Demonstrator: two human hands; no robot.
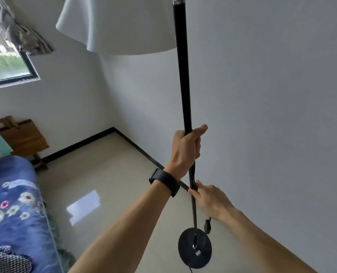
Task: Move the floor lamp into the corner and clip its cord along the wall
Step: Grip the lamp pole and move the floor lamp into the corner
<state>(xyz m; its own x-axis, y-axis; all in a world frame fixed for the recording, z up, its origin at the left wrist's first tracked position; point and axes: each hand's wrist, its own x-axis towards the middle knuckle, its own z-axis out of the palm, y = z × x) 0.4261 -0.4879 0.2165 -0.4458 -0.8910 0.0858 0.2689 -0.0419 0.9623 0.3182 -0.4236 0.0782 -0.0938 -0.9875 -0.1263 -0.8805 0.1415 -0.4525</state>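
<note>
The floor lamp has a thin black pole (pixel 182 75), a white shade (pixel 120 26) at the top and a round black base (pixel 195 248) low near the right wall. My left hand (pixel 185 150), with a dark watch on the wrist, is wrapped around the pole at mid height. My right hand (pixel 211 200) grips the pole lower down, together with the black cord. The cord's inline switch (pixel 207 226) hangs beside the pole just above the base. A short piece of cord (pixel 190 269) trails from under the base. The room corner (pixel 113 128) lies ahead to the left.
A bed with a blue flowered cover (pixel 12 209) fills the lower left. A wooden stool (pixel 23 138) stands against the far wall under a window (pixel 4 56). A black skirting (pixel 79 144) runs along both walls. Pale tiled floor (pixel 108 184) lies between bed and wall.
</note>
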